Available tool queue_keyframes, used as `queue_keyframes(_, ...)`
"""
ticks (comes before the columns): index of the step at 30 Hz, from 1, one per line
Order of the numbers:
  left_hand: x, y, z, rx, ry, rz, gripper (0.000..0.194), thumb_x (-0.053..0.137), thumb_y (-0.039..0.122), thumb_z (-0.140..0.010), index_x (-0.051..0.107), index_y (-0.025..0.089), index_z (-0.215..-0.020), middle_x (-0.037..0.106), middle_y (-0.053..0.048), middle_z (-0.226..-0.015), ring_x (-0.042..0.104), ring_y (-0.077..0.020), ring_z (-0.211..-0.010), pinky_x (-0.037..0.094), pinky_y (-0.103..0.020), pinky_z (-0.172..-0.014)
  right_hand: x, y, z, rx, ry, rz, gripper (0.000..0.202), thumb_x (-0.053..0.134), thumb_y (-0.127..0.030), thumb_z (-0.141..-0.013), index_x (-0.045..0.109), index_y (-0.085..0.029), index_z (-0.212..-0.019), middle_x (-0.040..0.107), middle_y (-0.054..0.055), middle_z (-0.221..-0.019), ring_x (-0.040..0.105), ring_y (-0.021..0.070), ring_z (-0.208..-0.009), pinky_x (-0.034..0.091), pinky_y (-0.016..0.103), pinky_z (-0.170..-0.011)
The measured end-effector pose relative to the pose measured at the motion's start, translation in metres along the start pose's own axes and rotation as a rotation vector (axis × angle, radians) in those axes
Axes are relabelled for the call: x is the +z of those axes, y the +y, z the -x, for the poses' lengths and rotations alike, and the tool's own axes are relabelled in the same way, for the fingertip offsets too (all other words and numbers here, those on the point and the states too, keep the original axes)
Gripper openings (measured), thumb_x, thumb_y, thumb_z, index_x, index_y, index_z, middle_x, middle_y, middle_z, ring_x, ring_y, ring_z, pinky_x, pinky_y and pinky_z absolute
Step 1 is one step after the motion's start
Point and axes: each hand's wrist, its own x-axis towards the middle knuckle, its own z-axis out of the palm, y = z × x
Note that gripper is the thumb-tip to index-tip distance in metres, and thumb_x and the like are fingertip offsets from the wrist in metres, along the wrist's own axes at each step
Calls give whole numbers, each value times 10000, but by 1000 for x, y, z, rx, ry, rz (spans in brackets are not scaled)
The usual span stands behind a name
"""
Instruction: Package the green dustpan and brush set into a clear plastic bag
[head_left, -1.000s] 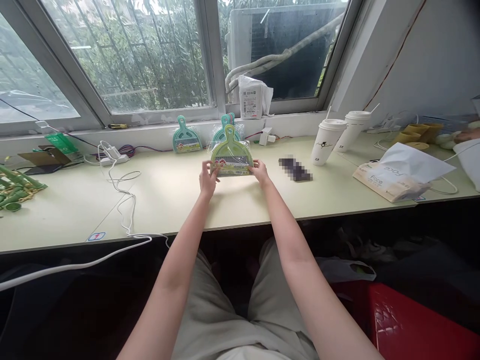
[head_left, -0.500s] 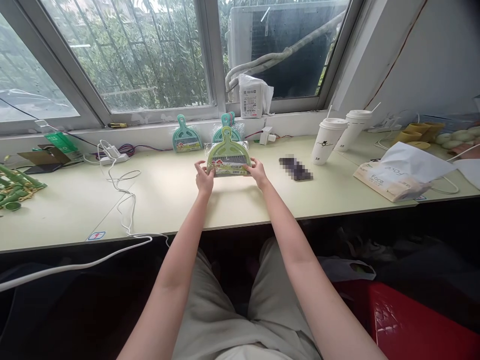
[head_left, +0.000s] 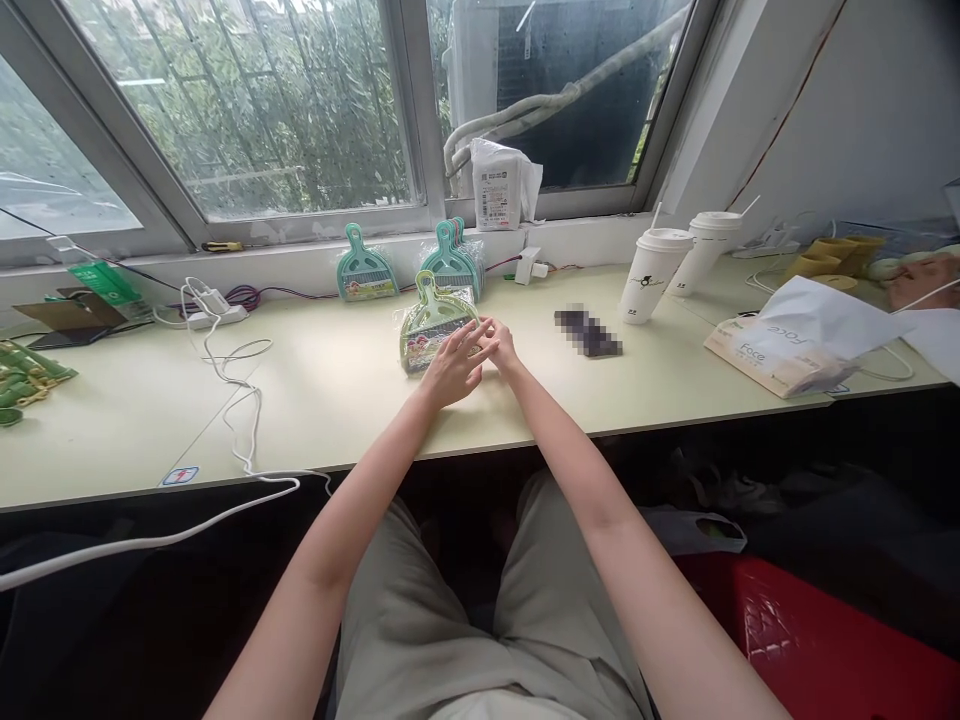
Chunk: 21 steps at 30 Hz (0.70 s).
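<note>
A light green mini dustpan-and-brush set (head_left: 426, 322) in clear plastic wrap stands over the table, leaning slightly back. My right hand (head_left: 501, 348) is closed at its lower right edge, with the fingertips partly hidden. Across the front of the pack reaches my left hand (head_left: 453, 370), its fingers stretched out toward my right hand and covering the lower right of the label. Behind the set, several teal dustpan sets (head_left: 454, 262) are lined up against the sill wall. One more teal dustpan set (head_left: 366, 272) leans there, further left.
White cables (head_left: 251, 400) and a power adapter (head_left: 217, 312) lie left. To the right are a pixelated dark object (head_left: 589, 332), two white paper cups (head_left: 656, 280) with straws, and a tissue pack (head_left: 780, 350). A red stool (head_left: 825, 630) stands below the table edge.
My left hand has left the set's left edge and moved right across its front. The green set has shifted slightly left and toward me and turned a little.
</note>
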Motion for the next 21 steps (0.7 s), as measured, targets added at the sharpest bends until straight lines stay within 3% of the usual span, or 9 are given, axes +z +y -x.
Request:
queue_keyframes(4, -1, -2, 1, 52, 32, 17, 397, 512, 188, -871, 603, 243, -1253, 432, -88, -1486, 329, -264, -1406, 383, -475, -1079, -1, -2, -2, 54, 43, -45, 447, 671, -136, -762, 569, -155, -1196, 670, 26, -851, 645, 133, -786, 543, 241, -721)
queue_keyframes(8, 1, -2, 1, 51, 147, 54, 153, 538, 249, -889, 685, 208, -874, 620, -94, -1235, 496, -248, -1241, 466, -429, -991, -2, -7, -1, 103, 49, -172, 434, 658, -123, -787, 551, -148, -1207, 686, 31, -833, 655, 136, -733, 581, 281, -696)
queue_keyframes(10, 2, -4, 1, -4, 207, 50, 214, 539, 277, -905, 640, 201, -732, 663, -89, -1077, 551, -237, -1125, 493, -409, -930, -2, -9, -1, 116, 64, -217, 432, 677, -137, -789, 550, -152, -1201, 693, 29, -827, 655, 136, -705, 597, 302, -683)
queue_keyframes(12, 4, -8, 2, -67, 241, 46, 242, 528, 283, -920, 615, 199, -710, 669, -79, -981, 572, -224, -1037, 501, -396, -892, -2, -10, -1, 128, 75, -237, 431, 700, -145, -781, 556, -157, -1188, 699, 28, -832, 657, 133, -690, 607, 316, -688)
queue_keyframes(16, 6, -14, 5, -242, 302, 131, 221, 489, 272, -940, 623, 199, -780, 657, -62, -892, 595, -200, -950, 506, -375, -875, -1, -8, -3, 153, 79, -231, 436, 719, -158, -773, 564, -156, -1181, 708, 36, -868, 665, 137, -707, 615, 328, -691)
queue_keyframes(19, 5, -18, 6, -466, 417, 341, 298, 362, 225, -970, 624, 224, -1113, 652, -63, -1023, 631, -163, -877, 544, -326, -799, 0, -6, -3, 146, 79, -220, 426, 705, -145, -781, 567, -151, -1183, 713, 51, -894, 675, 150, -751, 617, 328, -686)
queue_keyframes(21, 3, -25, 6, -614, 542, 445, 435, 310, 195, -970, 469, 272, -1367, 597, -83, -1227, 640, -167, -964, 551, -326, -824, -1, -5, -4, 128, 78, -226, 429, 698, -147, -786, 563, -150, -1193, 719, 63, -906, 684, 165, -778, 617, 334, -683)
